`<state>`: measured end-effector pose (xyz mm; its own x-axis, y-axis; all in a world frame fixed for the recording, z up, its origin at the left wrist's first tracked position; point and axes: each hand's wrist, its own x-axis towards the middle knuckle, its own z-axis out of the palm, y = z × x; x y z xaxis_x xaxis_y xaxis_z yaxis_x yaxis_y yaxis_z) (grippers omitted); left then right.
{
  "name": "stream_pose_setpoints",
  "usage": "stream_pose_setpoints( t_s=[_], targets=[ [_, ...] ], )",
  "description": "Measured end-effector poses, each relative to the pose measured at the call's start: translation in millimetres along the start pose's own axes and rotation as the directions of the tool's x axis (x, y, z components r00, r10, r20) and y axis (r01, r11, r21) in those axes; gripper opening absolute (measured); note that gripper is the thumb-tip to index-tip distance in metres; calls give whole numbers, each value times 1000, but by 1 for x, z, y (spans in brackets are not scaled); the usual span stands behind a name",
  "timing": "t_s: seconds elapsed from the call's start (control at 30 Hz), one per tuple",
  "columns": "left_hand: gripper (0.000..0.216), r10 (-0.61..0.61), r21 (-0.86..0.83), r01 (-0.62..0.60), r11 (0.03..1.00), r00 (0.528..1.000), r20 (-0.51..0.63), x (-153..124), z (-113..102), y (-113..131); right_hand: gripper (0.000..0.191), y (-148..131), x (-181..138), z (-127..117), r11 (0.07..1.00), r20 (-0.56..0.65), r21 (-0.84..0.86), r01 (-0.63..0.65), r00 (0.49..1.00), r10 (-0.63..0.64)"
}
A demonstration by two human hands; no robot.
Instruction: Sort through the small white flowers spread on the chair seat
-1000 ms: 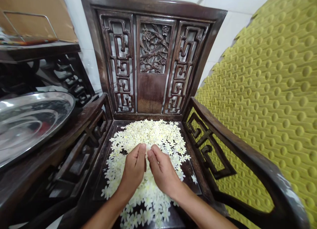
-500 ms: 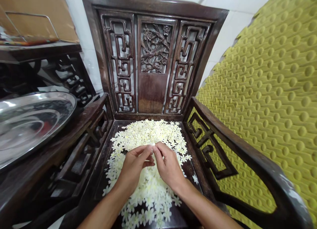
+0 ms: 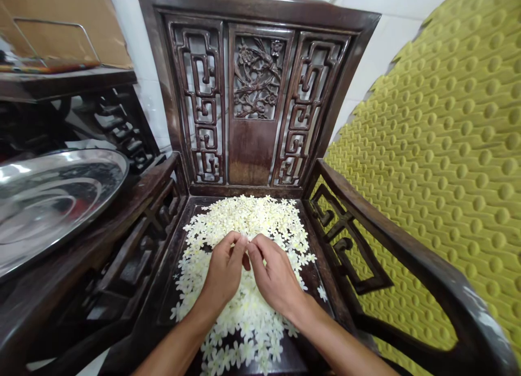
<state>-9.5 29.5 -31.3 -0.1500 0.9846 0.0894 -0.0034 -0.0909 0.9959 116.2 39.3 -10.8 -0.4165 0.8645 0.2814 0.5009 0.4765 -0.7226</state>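
My left hand [image 3: 226, 265] and my right hand [image 3: 273, 267] meet over the middle of a chair seat, fingertips almost touching. Thumb and forefinger of each are pinched together on a small white flower [image 3: 246, 237], mostly covered by the fingers. Beneath and around both hands, a thick spread of loose white flowers [image 3: 244, 216] with pale yellow centres covers much of the dark wooden seat [image 3: 166, 305]. The heap is densest toward the backrest, and one stray flower [image 3: 322, 293] lies apart on the right.
Carved armrests, left [image 3: 122, 224] and right [image 3: 391, 240], flank the seat, with a latticed backrest [image 3: 250, 148] behind. A shiny round metal tray [image 3: 109, 164] rests at the left. Yellow bumpy foam sheeting [image 3: 459, 148] stands along the right side.
My left hand has turned slightly and its lower fingers have curled in out of sight. The white bit at the fingertips shows less. The view has shifted a little.
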Motion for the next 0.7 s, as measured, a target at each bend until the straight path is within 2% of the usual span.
stream_pose_setpoints(
  t_s=[0.13, 0.3, 0.47, 0.6, 0.7],
  targets=[
    [36, 14, 46, -13, 999, 1000, -23, -1, 1, -7, 32, -3, -1, 2, 1000, -15, 7, 7, 1000, -7],
    [38, -41, -18, 41, 999, 998, -38, -3, 4, -9, 30, -4, -2, 4, 1000, -17, 0, -16, 1000, 16],
    [39, -24, -16, 24, 1000, 1000, 0, -4, 4, -1, 33, -6, 0, -2, 981, -12, 153, -123, 992, 126],
    [41, 6, 54, -5, 999, 1000, -25, -5, 3, 5, 33, -7, 2, -4, 948, 13, 304, -92, 996, 92],
    [40, 2, 47, -1, 999, 1000, -20, -5, 3, 8, 34, -6, 3, -5, 939, 20, 334, -82, 997, 80]
  ],
)
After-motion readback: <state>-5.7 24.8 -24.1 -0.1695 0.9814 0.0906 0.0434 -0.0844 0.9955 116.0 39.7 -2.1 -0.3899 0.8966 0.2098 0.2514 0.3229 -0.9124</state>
